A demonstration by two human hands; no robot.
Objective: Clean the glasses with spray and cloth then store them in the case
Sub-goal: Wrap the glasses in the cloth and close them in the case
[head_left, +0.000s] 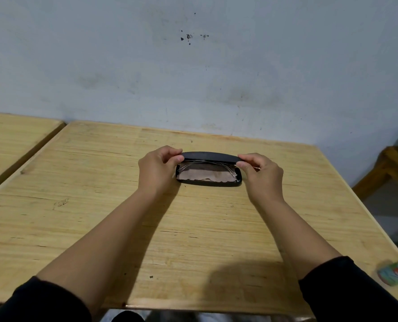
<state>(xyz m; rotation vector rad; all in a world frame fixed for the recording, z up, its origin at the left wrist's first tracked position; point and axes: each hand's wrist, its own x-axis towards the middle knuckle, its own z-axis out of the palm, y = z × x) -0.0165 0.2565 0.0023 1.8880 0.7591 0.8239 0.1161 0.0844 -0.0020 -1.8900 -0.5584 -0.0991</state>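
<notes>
Glasses lie inside case at table centre, apparently on a cloth. Left hand and right hand pinch lid ends; lower evenly, keeping arms clear.

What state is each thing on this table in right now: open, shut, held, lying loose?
Case: partly open, lid tilted over the base.
Glasses: lying inside the case, on a brown cloth.
Left hand: pinching the lid's left end.
Right hand: pinching the lid's right end.
Small colourful packet: lying loose at the table's right edge.
</notes>
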